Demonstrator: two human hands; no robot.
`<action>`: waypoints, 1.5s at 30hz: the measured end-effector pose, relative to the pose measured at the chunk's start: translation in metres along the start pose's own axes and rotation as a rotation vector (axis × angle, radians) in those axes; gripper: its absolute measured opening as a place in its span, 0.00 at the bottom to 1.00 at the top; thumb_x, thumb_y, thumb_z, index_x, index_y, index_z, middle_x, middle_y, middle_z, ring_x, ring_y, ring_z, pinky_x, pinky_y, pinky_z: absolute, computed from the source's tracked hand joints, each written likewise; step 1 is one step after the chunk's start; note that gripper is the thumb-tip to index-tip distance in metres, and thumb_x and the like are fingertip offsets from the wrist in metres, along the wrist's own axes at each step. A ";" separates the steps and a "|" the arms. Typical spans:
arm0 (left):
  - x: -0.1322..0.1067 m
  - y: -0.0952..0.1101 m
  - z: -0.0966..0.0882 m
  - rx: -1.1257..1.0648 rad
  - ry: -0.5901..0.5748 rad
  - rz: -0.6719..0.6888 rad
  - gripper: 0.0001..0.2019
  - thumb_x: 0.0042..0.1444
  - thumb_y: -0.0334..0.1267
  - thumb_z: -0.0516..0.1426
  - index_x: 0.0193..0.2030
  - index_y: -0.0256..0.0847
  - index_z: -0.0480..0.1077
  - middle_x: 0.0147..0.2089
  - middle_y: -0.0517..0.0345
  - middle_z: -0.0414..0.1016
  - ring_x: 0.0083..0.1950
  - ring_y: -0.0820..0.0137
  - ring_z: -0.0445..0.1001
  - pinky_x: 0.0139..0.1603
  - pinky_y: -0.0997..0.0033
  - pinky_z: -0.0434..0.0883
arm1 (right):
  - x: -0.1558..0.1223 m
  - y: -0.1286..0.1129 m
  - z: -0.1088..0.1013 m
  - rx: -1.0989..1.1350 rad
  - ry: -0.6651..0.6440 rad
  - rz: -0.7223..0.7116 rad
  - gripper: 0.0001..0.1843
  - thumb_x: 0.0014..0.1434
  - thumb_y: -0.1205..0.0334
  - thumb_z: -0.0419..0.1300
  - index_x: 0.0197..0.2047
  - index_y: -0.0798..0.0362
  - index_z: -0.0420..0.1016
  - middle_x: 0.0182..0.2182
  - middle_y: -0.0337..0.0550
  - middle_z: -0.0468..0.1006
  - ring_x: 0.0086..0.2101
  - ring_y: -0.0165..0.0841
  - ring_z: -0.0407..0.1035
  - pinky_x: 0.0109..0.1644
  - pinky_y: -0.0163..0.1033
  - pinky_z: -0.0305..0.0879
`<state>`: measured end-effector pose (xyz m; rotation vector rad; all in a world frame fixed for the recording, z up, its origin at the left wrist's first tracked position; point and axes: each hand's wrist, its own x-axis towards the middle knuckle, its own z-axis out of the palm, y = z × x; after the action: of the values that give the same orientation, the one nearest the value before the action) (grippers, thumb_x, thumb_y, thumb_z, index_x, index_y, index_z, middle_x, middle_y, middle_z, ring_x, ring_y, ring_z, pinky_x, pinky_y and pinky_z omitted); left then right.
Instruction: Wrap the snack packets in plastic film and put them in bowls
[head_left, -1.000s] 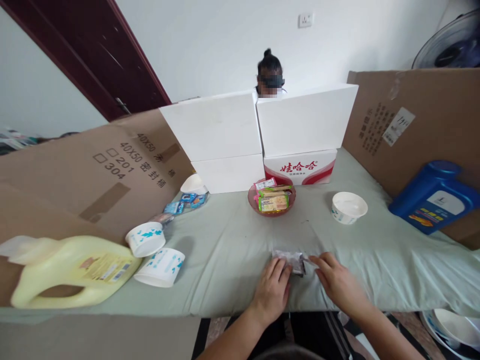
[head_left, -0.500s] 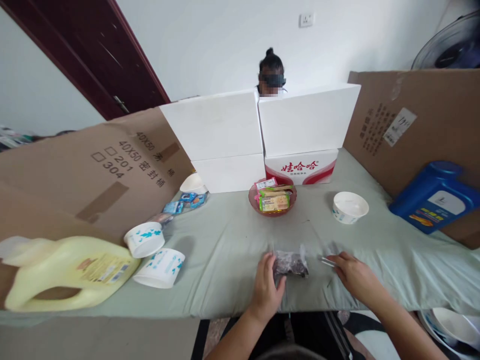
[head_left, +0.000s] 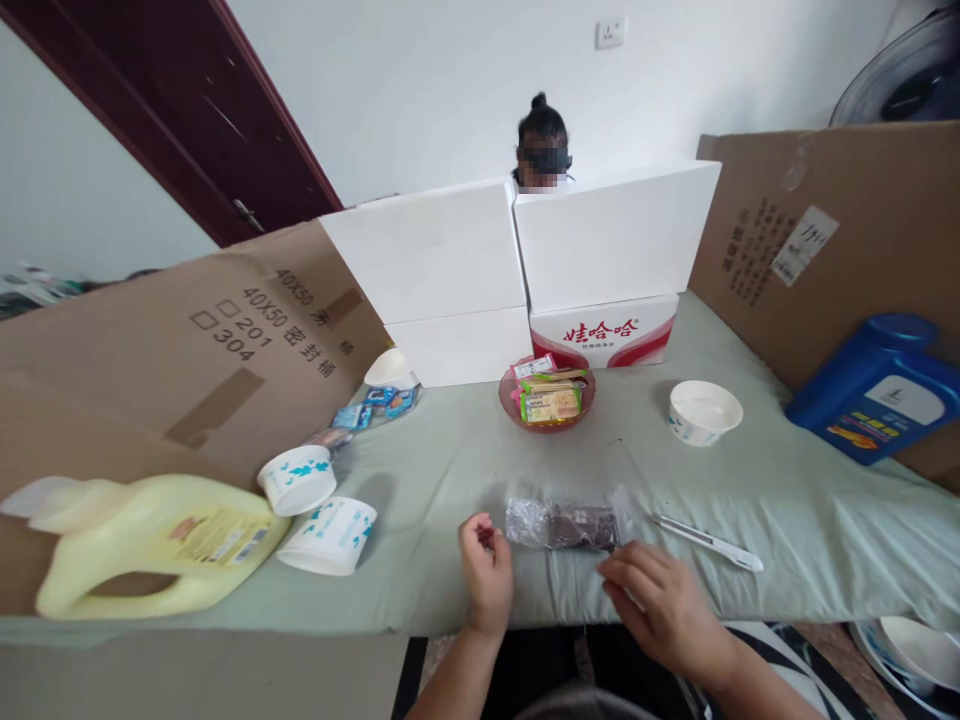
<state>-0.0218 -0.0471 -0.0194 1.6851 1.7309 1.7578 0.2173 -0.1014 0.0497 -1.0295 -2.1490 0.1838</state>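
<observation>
I see a dark brown packet in clear, crumpled plastic (head_left: 574, 524) lying on the pale green cloth (head_left: 435, 470), at the lower centre of the frame. Just beside its left end is the left hand (head_left: 489, 575), loosely curled, not fully closed, with nothing in it that I can see. The right hand (head_left: 664, 605) is bent near the packet's lower right corner; its fingertips are partly hidden from me, so I cannot tell whether they grip anything. A slim white utility knife (head_left: 711, 545) lies to the right of the packet. Above, near the frame's centre, a round pink translucent bowl (head_left: 511, 409) contains small wrapped snacks (head_left: 551, 404).
</observation>
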 end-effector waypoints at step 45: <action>0.014 0.066 -0.028 0.245 -0.955 0.473 0.07 0.61 0.29 0.53 0.41 0.43 0.71 0.38 0.56 0.75 0.41 0.66 0.73 0.43 0.65 0.72 | -0.011 0.050 0.016 0.009 -0.210 0.306 0.17 0.67 0.67 0.42 0.48 0.52 0.70 0.40 0.46 0.77 0.42 0.35 0.71 0.46 0.41 0.67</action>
<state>-0.0110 -0.0742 0.0478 2.5725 1.1625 0.5685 0.2420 -0.0728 0.0116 -1.3839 -2.1594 0.4636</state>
